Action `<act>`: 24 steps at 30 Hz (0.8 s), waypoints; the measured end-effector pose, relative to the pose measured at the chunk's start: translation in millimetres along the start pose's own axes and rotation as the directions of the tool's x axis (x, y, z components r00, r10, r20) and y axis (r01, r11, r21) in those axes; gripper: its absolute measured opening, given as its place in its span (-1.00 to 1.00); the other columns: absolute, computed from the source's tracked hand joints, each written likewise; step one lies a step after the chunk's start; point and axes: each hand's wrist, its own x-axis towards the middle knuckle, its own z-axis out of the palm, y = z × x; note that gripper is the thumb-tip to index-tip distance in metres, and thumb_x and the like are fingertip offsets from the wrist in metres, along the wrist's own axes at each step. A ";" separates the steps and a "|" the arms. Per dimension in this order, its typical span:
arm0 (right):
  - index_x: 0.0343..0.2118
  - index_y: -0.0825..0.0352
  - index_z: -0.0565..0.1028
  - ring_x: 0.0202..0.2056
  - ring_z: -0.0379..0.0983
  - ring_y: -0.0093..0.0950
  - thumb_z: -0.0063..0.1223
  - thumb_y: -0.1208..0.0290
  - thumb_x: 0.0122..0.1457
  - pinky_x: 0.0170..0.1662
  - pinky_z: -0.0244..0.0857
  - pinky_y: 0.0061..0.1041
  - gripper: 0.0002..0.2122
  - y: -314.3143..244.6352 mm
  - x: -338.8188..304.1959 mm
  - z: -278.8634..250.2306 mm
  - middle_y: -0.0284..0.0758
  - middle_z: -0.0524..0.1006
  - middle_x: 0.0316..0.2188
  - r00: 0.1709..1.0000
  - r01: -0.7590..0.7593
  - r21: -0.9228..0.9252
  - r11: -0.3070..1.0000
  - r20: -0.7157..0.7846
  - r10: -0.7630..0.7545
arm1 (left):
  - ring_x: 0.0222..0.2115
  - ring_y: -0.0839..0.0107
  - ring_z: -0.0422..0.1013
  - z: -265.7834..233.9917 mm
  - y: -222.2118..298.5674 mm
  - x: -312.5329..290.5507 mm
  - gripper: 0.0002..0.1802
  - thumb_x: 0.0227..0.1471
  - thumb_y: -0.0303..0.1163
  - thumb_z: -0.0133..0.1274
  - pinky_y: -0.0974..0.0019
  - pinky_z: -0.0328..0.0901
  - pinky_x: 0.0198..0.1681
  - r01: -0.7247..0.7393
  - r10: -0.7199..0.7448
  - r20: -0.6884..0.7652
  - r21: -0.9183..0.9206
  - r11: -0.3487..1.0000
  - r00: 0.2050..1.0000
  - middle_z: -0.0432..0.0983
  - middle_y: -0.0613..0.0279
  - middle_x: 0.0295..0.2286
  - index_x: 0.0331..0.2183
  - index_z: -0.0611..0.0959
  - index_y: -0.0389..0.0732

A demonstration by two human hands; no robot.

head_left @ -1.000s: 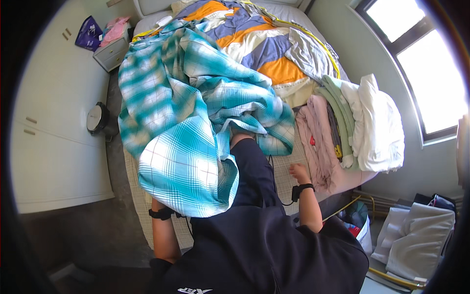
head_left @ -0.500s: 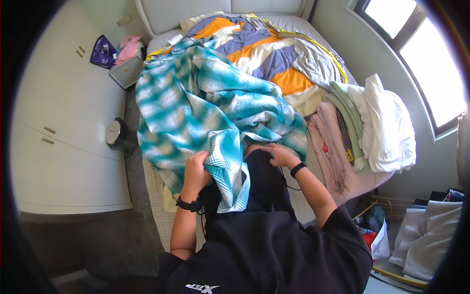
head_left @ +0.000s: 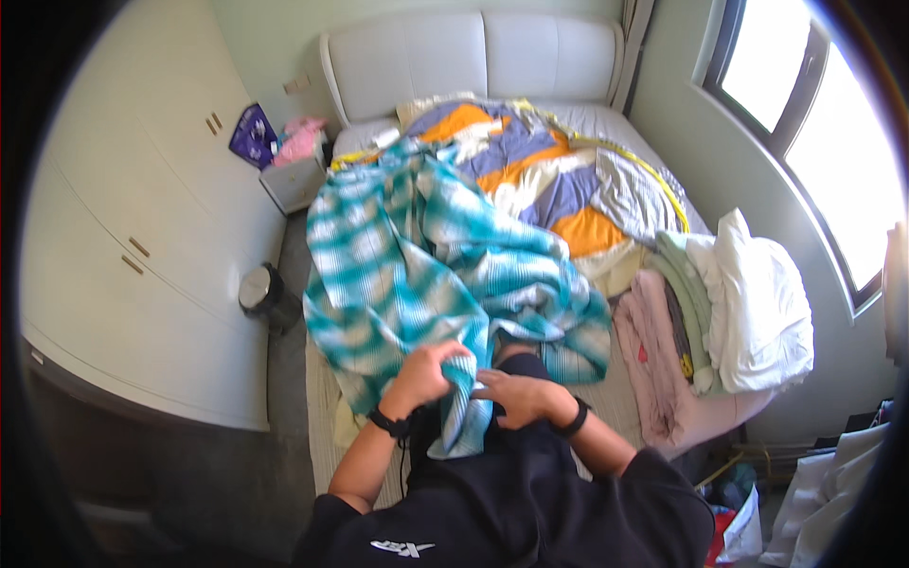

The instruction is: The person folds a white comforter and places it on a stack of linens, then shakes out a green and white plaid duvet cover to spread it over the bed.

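A large teal and white plaid bed cover (head_left: 379,275) lies rumpled over the left and front part of the bed, with one end drawn up over my lap. My left hand (head_left: 421,379) is closed on a bunched fold near that end, and the part below it hangs down against my dark clothes. Just to the right, my right hand (head_left: 519,398) has its fingers stretched out toward the same fold. Its fingertips reach the fold's edge, but I cannot tell whether they press on it. My bent legs are partly under the cover.
Beyond lies an orange, grey and white quilt (head_left: 530,161) before the pale headboard (head_left: 407,66). Folded pink (head_left: 649,360), green (head_left: 684,275) and white bedding (head_left: 757,303) are piled at the right. A bin (head_left: 268,295) stands between the bed and the wardrobe (head_left: 142,208).
My view has tilted up, showing more headboard. My right hand has moved left from my leg to the fold that my left hand holds, and the hands are now closer together.
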 end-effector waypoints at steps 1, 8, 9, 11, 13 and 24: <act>-0.05 0.32 0.38 0.09 0.17 -0.14 0.05 0.44 -0.17 0.05 0.18 -0.30 -0.51 -10.1 5.3 -23.7 -0.05 0.24 0.07 0.996 -0.060 0.146 0.988 0.077 0.049 | -0.30 0.14 0.46 1.0 -2.3 -1.8 -0.56 -0.29 -0.50 0.15 0.30 0.32 -0.21 0.042 -0.047 0.069 0.073 0.996 0.997 0.52 0.05 -0.32 -0.21 0.57 -0.18; -0.22 0.32 0.50 -0.27 0.50 -0.32 0.08 0.38 -0.09 -0.16 0.36 -0.42 -0.69 -20.0 -38.5 -56.4 -0.24 0.55 -0.33 0.967 -0.250 0.293 0.923 0.038 0.250 | -0.25 0.21 0.38 26.5 31.5 14.7 -0.50 -0.38 -0.45 0.13 0.23 0.28 -0.25 -0.501 0.406 0.391 0.180 0.847 0.826 0.42 0.16 -0.31 -0.22 0.52 -0.19; -0.23 0.32 0.51 -0.32 0.52 -0.34 0.09 0.36 -0.07 -0.18 0.37 -0.42 -0.70 -14.4 -45.0 -49.3 -0.27 0.57 -0.40 0.968 -0.243 0.367 0.898 0.026 0.251 | -0.26 0.19 0.39 33.5 26.1 12.6 -0.51 -0.39 -0.45 0.12 0.22 0.28 -0.24 -0.477 0.344 0.503 0.160 0.864 0.793 0.44 0.14 -0.30 -0.23 0.51 -0.21; -0.23 0.30 0.51 -0.31 0.52 -0.33 0.11 0.26 -0.04 -0.19 0.37 -0.41 -0.68 -5.9 -53.9 -33.5 -0.26 0.57 -0.38 0.961 -0.265 0.423 0.866 0.040 0.274 | -0.33 0.14 0.43 44.2 16.5 11.0 -0.63 -0.37 -0.40 0.13 0.18 0.30 -0.27 -0.425 0.305 0.516 0.130 0.896 0.800 0.50 0.08 -0.39 -0.35 0.54 -0.21; -0.25 0.30 0.51 -0.31 0.50 -0.27 0.11 0.19 -0.05 -0.20 0.36 -0.37 -0.66 -2.7 -60.6 -21.4 -0.22 0.57 -0.37 0.931 -0.353 0.231 0.907 -0.006 0.364 | -0.41 0.10 0.44 48.9 11.6 11.1 -0.73 -0.35 -0.35 0.12 0.15 0.31 -0.30 -0.422 0.297 0.509 0.148 0.894 0.808 0.52 0.06 -0.50 -0.44 0.58 -0.19; 0.14 0.34 0.14 0.12 0.07 0.09 0.21 0.15 -0.23 0.14 0.08 -0.26 -0.18 0.5 -31.7 48.5 0.24 0.01 0.14 0.939 -0.308 0.012 0.951 -0.156 0.306 | -0.70 0.04 0.29 -8.2 36.2 6.8 -0.86 -0.27 -0.51 0.04 0.24 0.13 -0.65 -0.046 0.014 -0.502 -0.051 0.998 0.865 0.29 -0.03 -0.74 -0.66 0.42 -0.35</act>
